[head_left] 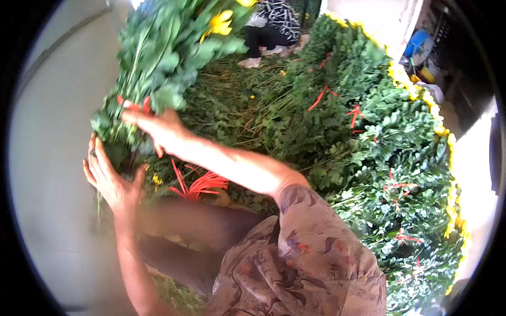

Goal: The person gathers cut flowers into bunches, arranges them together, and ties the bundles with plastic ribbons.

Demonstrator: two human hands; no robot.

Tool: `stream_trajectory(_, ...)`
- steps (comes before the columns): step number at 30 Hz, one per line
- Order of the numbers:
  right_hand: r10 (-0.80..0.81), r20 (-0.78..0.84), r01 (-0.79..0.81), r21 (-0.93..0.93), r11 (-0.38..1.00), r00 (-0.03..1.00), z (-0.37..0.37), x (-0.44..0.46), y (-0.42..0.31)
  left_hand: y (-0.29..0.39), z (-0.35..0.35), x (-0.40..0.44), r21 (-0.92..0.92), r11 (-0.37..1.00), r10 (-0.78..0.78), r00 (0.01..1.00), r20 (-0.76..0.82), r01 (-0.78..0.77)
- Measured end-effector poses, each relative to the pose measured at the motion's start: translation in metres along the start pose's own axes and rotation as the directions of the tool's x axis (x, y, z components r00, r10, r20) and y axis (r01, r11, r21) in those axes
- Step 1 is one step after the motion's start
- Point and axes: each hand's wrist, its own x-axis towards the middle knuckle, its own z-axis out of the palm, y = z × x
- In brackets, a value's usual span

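Observation:
A large bunch of yellow chrysanthemums (168,63) leans at the upper left, its leafy stems bound by a red tie (138,104). My right hand (161,129) reaches across and grips the stems just at the tie; the leaves partly cover its fingertips. Lower down, my left hand (113,184) has its fingers spread and its fingertips at the bottom leaves of the bunch. A fan of loose red ties (203,184) lies beside my leg, below my right forearm.
Tied bunches with yellow blooms (390,126) are stacked along the right side. Loose green stems (237,105) cover the floor between. A pale wall or panel (52,184) stands close on the left. Another person (271,26) sits at the top.

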Motion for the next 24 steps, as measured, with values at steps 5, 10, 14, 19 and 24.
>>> stream_trajectory(5,-0.142,-0.249,0.056,-0.322,0.945,0.958,-0.078,-0.044,-0.102,0.01,0.034,0.013,-0.129,0.991,-0.025,0.996,0.088,0.036)
stream_trajectory(10,-0.118,-0.584,-0.259,-0.521,0.814,0.803,-0.137,-0.17,-0.132,0.003,0.075,-0.005,-0.175,0.963,-0.157,0.955,0.251,0.204)
stream_trajectory(14,-0.016,-0.951,-0.546,-0.191,0.816,0.309,-0.254,-0.271,-0.066,-0.02,0.123,-0.031,-0.403,0.822,-0.213,0.873,0.439,0.403)
stream_trajectory(19,0.009,-0.996,-0.601,-0.047,0.798,0.091,-0.369,-0.313,-0.006,-0.039,0.127,-0.069,-0.327,0.817,-0.197,0.763,0.616,0.475)
stream_trajectory(24,0.091,-0.955,-0.694,-0.139,0.706,0.283,-0.375,-0.311,-0.007,-0.063,0.115,-0.102,-0.362,0.754,-0.214,0.726,0.654,0.549)
